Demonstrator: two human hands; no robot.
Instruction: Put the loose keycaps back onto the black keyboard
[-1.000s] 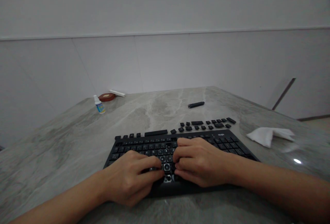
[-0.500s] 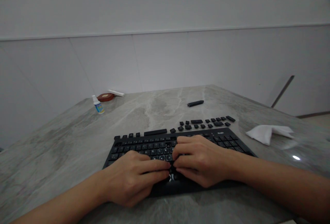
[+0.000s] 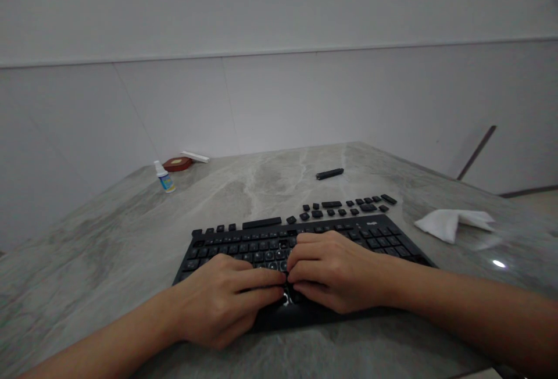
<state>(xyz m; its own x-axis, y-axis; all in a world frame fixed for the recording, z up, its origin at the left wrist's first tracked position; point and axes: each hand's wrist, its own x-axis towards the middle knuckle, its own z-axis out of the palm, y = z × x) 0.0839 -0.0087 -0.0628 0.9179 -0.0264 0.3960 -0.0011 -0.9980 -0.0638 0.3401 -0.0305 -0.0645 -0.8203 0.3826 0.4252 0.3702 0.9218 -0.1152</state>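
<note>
Two-handed, working at table (image 3: 261, 181) on keyboard (image 3: 261, 247), likely stiff, best steadied by its ends; holding left hand (image 3: 222, 300) and right hand (image 3: 335, 271) almost fingertip to fingertip mid-keys, not revealing whether gripping anything; probably needing edge pinches for light, slippery loose keys (image 3: 317, 214) beyond.

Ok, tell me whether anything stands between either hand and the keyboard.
Nothing visible does: the left hand and right hand are both over the keyboard, near its middle. The loose keycaps lie beyond its far edge, the white cloth off to its right, neither in the way.
</note>
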